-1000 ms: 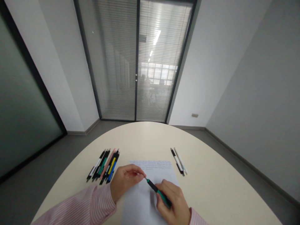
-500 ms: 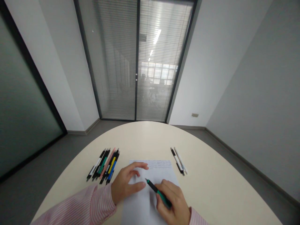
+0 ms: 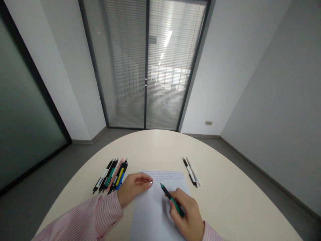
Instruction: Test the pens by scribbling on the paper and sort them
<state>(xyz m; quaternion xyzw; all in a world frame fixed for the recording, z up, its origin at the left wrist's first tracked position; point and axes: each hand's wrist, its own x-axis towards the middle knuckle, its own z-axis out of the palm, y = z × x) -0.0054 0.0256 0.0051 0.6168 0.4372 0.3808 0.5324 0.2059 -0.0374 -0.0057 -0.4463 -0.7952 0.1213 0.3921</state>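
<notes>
Glass panels with blinds (image 3: 125,83): tall, dark-framed, standing beyond the table.
Table (image 3: 225,187): pale and smooth, with a curved far edge.
Sleeves (image 3: 109,214): pink and white stripes, one on each arm, reaching in from the near side.
Paper (image 3: 147,217): a white sheet lying on the table in front of the person, rows of small writing across its far end.
Right hand (image 3: 187,214): above the paper's right side, fingers closed around a green and black pen.
Left hand (image 3: 132,189): over the paper's left edge, fingertips pinched together on something tiny.
Left pen group (image 3: 109,177): several pens slanting close together, in black, white, green, pink, yellow and blue; the left hand and cuff cover the near end of the blue one.
Right pen pair (image 3: 191,172): one black and white, one white, side by side just beyond the paper's right edge.
Green and black pen (image 3: 166,192): tilted, its tip pointing away toward the left hand, apart from those fingertips.
Tiny shiny piece (image 3: 151,182): at the left fingertips, too small to name.
</notes>
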